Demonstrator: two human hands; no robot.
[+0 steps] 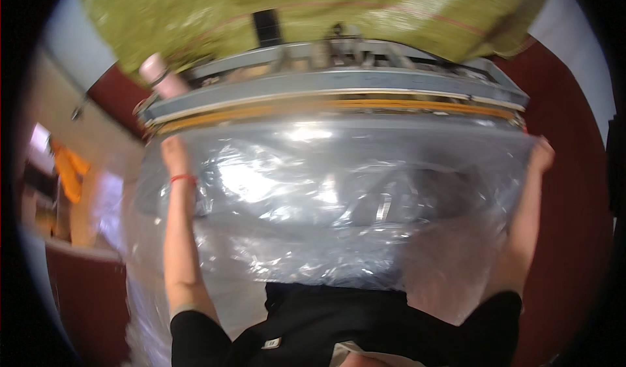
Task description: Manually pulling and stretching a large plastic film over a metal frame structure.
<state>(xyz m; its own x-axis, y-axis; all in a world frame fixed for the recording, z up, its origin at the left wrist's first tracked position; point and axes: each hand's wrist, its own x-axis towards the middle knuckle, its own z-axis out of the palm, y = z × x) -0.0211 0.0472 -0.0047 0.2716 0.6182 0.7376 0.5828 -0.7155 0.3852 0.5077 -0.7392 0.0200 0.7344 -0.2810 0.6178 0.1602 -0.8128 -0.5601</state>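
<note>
A wide sheet of clear plastic film (313,191) stretches between my two hands and hangs down in front of my body, wrinkled and shiny. My left hand (173,153) is closed on its far left edge, with a red band around the wrist. At the far right corner my right hand (542,154) grips the film too, both arms reaching forward. Just beyond the film's far edge runs a long grey metal machine bar (352,80) with an orange strip (417,104) along its front.
A pink bottle (163,76) stands at the machine's left end. Behind the machine spreads a yellow-green woven plastic sheet (365,15) with a black patch. More clear film (147,302) hangs at lower left. An orange object (70,168) appears through an opening at left.
</note>
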